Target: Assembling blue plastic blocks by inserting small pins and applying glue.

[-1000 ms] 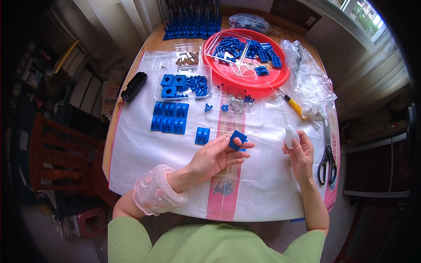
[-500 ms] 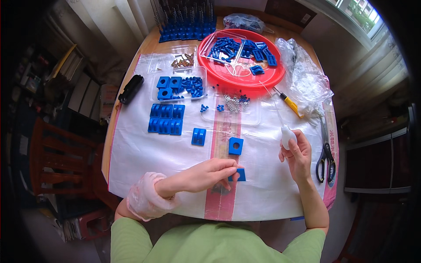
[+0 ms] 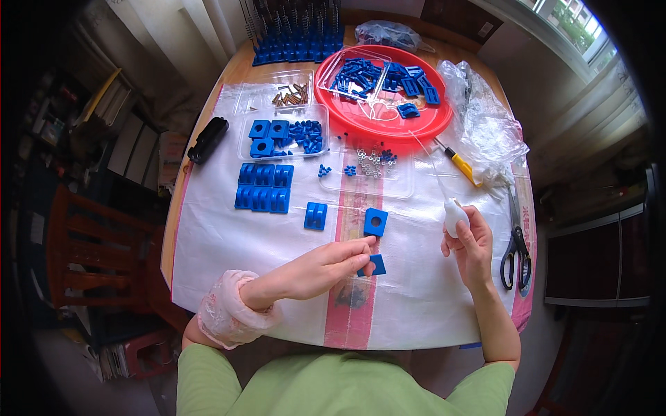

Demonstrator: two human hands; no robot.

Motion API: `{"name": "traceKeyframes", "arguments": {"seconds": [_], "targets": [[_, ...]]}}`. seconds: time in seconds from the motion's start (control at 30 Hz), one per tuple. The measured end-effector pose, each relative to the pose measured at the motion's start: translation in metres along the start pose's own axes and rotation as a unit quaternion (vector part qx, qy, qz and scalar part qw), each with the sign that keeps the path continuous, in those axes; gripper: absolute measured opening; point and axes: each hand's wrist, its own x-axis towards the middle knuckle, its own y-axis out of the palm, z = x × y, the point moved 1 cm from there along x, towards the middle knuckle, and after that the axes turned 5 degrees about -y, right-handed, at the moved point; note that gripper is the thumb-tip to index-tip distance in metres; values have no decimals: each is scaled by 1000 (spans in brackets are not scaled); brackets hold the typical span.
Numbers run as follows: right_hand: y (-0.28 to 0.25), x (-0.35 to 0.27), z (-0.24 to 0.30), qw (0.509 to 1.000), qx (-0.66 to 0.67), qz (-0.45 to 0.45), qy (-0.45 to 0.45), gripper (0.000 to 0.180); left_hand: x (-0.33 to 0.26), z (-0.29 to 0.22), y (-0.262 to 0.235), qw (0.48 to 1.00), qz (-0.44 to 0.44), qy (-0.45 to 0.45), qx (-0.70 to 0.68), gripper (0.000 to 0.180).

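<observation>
My left hand [image 3: 329, 267], a pink ruffled cuff at its wrist, has its fingers closed on the edge of a small blue block [image 3: 377, 264]. The hand covers part of that block. Its index fingertip reaches the near edge of another blue block with a round hole [image 3: 375, 221]. Wrapped in my right hand [image 3: 473, 248] is a white squeeze bulb [image 3: 455, 216] with a long thin nozzle pointing away from me. A blue piece with two raised curved ridges [image 3: 316, 216] lies left of the holed block.
Ridged blue pieces [image 3: 263, 188] stand in rows at left, below a clear tray [image 3: 326, 132] of blue parts. Behind are a red basin [image 3: 433, 128] and spring-topped blue parts [image 3: 298, 54]. Scissors [image 3: 517, 256], a yellow-handled screwdriver [image 3: 460, 166] and crumpled plastic [image 3: 485, 132] lie right.
My left hand has moved slightly away from me, and the near block has shifted with it. The holed block has also slid farther off and turned a little. My right hand stays put.
</observation>
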Motion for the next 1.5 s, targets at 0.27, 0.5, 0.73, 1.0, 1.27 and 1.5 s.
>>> {"name": "traceKeyframes", "arguments": {"seconds": [0.27, 0.5, 0.73, 1.0, 1.27, 1.5], "targets": [[3, 0, 0, 1000, -1, 5, 3, 20, 18, 23, -7, 993, -36, 15, -109, 39], [-1, -1, -1, 1000, 6, 2, -9, 21, 12, 7, -12, 980, -21, -28, -194, 33], [-15, 1, 11, 999, 15, -32, -41, 27, 23, 25, 18, 901, 66, -27, -429, 31], [-20, 9, 26, 990, 90, -103, -25, 28, 31, 41, 29, 836, 35, 1, -547, 30], [-30, 7, 17, 987, 111, -106, 53, 22, 33, 41, 27, 814, 25, 24, -579, 37], [-18, 7, 17, 992, 65, -93, 55, 21, 35, 47, 30, 809, 49, 32, -585, 46]]}}
